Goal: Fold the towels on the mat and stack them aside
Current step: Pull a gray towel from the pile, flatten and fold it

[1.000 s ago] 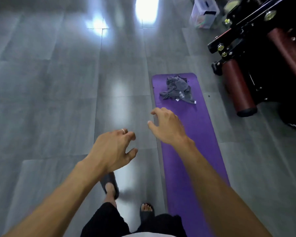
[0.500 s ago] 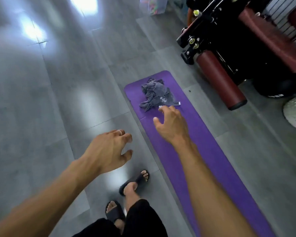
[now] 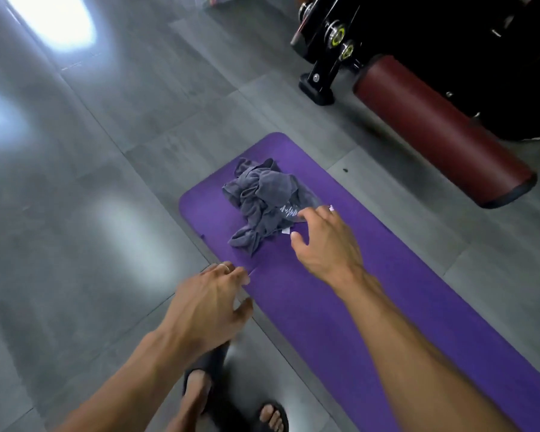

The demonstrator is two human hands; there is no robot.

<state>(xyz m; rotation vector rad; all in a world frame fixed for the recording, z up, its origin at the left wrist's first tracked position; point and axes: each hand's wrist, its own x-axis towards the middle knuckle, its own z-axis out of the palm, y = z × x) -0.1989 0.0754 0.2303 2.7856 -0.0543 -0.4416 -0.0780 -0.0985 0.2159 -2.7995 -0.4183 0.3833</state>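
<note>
A crumpled grey towel heap [image 3: 264, 202] lies near the far end of a long purple mat [image 3: 340, 300] on the floor. My right hand [image 3: 323, 241] hovers just right of the heap, fingers spread and loosely bent, fingertips at the towel's near edge, holding nothing. My left hand [image 3: 206, 304] hangs over the mat's left edge, nearer to me, fingers loosely curled and empty, a ring on one finger.
Grey floor tiles [image 3: 91, 213] spread to the left. Black gym equipment [image 3: 434, 35] with a dark red padded roller [image 3: 443, 132] stands right of the mat's far end. My feet in black slippers [image 3: 206, 369] stand beside the mat's left edge.
I have stepped closer to the towel heap. Both hands moved forward; the right one now reaches the heap's near edge, the left one reaches the mat's edge.
</note>
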